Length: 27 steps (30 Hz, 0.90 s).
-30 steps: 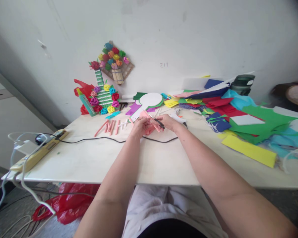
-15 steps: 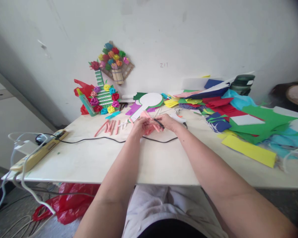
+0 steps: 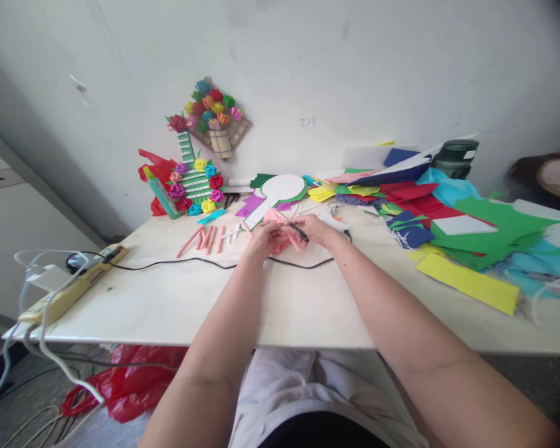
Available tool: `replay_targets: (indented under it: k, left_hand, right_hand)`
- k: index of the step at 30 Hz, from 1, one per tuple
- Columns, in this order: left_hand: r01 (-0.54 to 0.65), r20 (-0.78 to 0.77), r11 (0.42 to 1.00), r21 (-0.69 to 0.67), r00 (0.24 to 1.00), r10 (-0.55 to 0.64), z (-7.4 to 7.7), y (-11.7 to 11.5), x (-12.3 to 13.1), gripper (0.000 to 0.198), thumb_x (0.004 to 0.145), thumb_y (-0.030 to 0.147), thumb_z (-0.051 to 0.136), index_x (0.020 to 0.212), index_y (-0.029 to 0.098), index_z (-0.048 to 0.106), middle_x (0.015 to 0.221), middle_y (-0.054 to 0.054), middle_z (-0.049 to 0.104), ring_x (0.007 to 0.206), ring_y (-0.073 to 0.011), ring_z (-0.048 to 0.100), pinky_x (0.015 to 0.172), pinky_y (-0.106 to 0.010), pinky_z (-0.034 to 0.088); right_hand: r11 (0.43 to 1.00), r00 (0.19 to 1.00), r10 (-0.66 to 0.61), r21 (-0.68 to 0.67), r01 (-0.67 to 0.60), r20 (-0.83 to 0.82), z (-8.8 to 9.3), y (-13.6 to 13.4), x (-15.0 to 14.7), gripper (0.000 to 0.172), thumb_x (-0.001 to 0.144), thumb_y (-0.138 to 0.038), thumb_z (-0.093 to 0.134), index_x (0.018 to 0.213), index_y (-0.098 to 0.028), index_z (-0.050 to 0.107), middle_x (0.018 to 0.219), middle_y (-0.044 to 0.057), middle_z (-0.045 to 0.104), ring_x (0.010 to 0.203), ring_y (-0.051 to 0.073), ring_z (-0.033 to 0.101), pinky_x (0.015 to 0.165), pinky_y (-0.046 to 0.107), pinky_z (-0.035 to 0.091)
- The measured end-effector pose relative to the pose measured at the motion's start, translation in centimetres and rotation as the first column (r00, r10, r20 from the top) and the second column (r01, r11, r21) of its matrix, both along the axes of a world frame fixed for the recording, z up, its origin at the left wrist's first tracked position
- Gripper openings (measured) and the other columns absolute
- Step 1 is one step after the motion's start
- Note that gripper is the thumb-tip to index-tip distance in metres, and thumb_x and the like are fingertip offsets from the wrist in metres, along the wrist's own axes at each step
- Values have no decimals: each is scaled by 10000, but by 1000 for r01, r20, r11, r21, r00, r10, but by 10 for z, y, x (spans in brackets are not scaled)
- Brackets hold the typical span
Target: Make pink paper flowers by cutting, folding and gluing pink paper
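Over the middle of the table my left hand (image 3: 265, 235) has its fingers closed on a small piece of pink paper, most of it hidden by the fingers. Close beside it, my right hand (image 3: 316, 229) grips a slim tool (image 3: 298, 232) with a dark handle and a narrow pale tip pointing up and left; its exact kind is unclear. Pink paper (image 3: 289, 246) lies beneath both hands. Left of them are several rolled pink paper strips (image 3: 208, 239) and small white sticks (image 3: 233, 233). Behind the hands rests a white round-topped cutout (image 3: 282, 186) edged in green.
Coloured sheets (image 3: 504, 227) pile up at the right, with a yellow strip (image 3: 469, 283) in front. A black cable (image 3: 168, 262) crosses the table from a power strip (image 3: 81, 283). A glue bottle (image 3: 163, 196) leans against a flower-decorated guitar shape (image 3: 198, 180).
The slim tool has shifted slightly, and its pale tip shows more clearly above the pink paper. Both hands stay in nearly the same place.
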<state>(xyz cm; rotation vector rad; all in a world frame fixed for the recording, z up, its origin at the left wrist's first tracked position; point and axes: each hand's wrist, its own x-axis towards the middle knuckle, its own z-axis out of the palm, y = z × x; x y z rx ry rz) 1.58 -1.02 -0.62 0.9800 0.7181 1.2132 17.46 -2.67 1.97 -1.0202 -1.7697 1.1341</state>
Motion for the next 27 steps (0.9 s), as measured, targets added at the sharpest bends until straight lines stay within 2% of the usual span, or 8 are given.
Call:
replay_targets:
  k: [12,18,27]
  left_hand:
    - [6,-1,1000,-7,1000,-6,-3,4,-1,145,610,140,634,739,89,596,615,-53,620,540,-132,587,510,-246,492]
    - [-1,2,1000,-19,1000,1,-4,4,0,115,610,126,602,718,100,571,619,-57,620,529,-124,576,519,-251,499]
    - [-10,-22,1000,-14,1000,9,-2,2,0,144,603,138,636,728,98,576,622,-64,628,549,-139,597,522,-249,497]
  right_hand:
    - [1000,1000,8,20,-9,20,1,-2,-1,407,636,-441,679,828,-83,669,444,-41,508,403,71,440,408,196,327]
    - [999,999,6,37,-7,35,0,0,0,421,640,-489,659,772,-90,660,454,-32,509,394,72,435,398,200,330]
    - [998,1000,10,61,-11,6,-1,0,0,391,611,-471,686,714,-96,644,446,-51,476,389,62,413,382,192,314]
